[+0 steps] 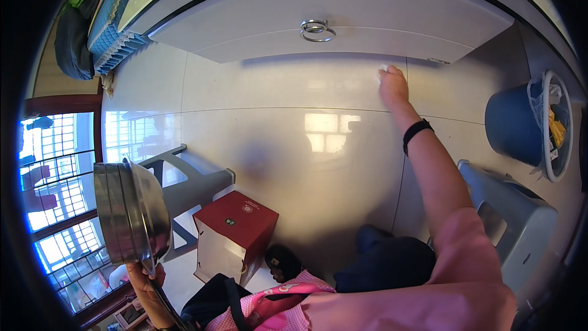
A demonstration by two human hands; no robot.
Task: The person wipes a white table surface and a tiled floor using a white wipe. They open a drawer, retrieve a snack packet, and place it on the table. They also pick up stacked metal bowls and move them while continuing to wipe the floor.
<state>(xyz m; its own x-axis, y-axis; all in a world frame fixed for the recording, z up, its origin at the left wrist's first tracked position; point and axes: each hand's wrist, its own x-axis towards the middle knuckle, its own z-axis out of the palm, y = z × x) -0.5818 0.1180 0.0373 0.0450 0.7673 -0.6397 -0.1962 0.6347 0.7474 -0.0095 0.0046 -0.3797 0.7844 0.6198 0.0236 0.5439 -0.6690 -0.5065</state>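
Observation:
On the left, my left hand (146, 276) grips a stainless steel pot (133, 214) near its rim. The pot is tilted on its side, and a long dark handle runs down beside my wrist. My right arm, with a black band at the wrist, reaches forward. Low at the tiled floor (275, 82), my right hand (394, 86) is closed around a small white wad (382, 70), perhaps tissue, mostly covered by the fingers. It is just in front of a white cabinet front (367, 14) with a metal ring handle (317, 31).
Beside the pot stand a grey plastic stool (197, 186) and a red paper bag (239, 216). At the right are another grey stool (519, 225) and a blue bin (514, 122) with rubbish inside. A blue quilted cover (112, 32) hangs at the upper left.

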